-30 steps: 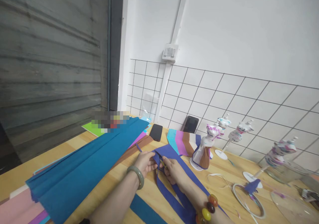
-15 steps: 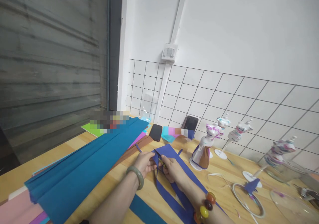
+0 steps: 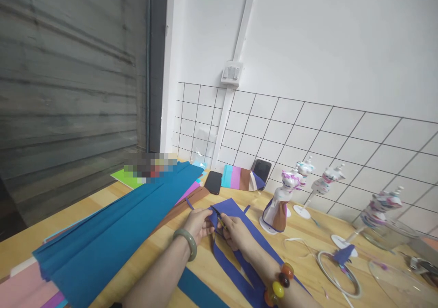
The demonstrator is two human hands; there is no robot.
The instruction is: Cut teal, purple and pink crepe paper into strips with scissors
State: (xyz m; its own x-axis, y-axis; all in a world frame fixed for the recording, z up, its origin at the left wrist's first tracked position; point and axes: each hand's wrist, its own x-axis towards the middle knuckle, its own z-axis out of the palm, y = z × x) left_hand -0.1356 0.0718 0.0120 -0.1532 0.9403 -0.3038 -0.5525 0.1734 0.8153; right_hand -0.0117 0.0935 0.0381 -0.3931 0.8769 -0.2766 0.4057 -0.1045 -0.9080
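Blue fabric lies at lower centre of the frame, spread on the tabletop, its near part hanging in a loose strip. The left hand is closed in a pinch on its upper left edge; the right hand grips scissors, blades at the fabric beside the left fingertips. Whether the blades are parted cannot be determined. Step in hand, as judged: cutting along the edge. A further cut would call for the left hand to keep the edge taut, fingertips clear of the blades. Adjacent items: teal strip at bottom centre; teal cloth at lower left; phone above the hands; skirted dress form right of centre.
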